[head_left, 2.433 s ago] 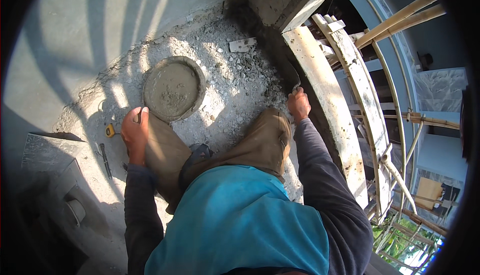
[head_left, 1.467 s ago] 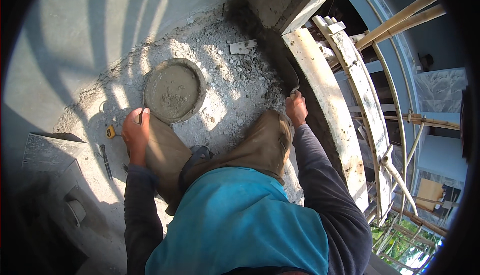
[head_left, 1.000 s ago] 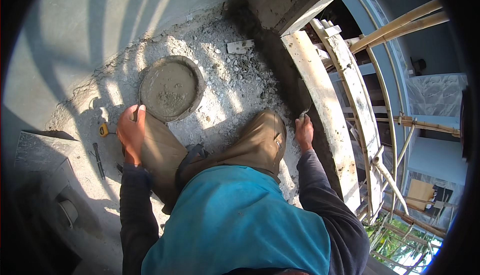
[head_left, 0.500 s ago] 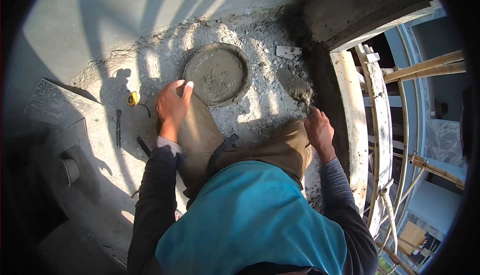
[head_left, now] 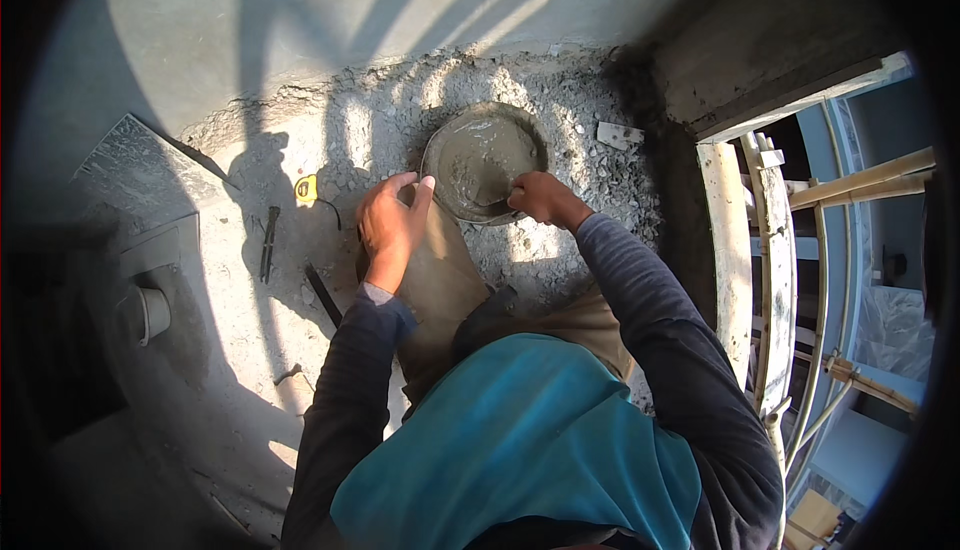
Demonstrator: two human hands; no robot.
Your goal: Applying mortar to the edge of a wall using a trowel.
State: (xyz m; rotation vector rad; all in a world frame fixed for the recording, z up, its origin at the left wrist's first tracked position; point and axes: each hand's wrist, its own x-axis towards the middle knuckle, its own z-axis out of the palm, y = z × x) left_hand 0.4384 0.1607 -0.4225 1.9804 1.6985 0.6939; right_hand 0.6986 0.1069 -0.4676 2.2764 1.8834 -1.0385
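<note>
At frame centre I see wet, glossy grey mortar in a round pan (head_left: 484,160). The floor (head_left: 300,70) around it is rough, matt concrete strewn with gravelly rubble. At right, weathered wooden poles (head_left: 860,180).

Construction site: raw concrete floor (head_left: 300,40), mortar pan (head_left: 484,158), rubble, wooden scaffolding (head_left: 770,250).

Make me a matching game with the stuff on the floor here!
Things:
1. pan of wet cement
2. tape measure
3. pipe end
4. white chip

Places or looks:
A. small and yellow, left of the left hand
B. round, grey, under the right hand
C. pale, right of the pan
D. in the shade, far left

Pairs: 1-B, 2-A, 3-D, 4-C
</note>
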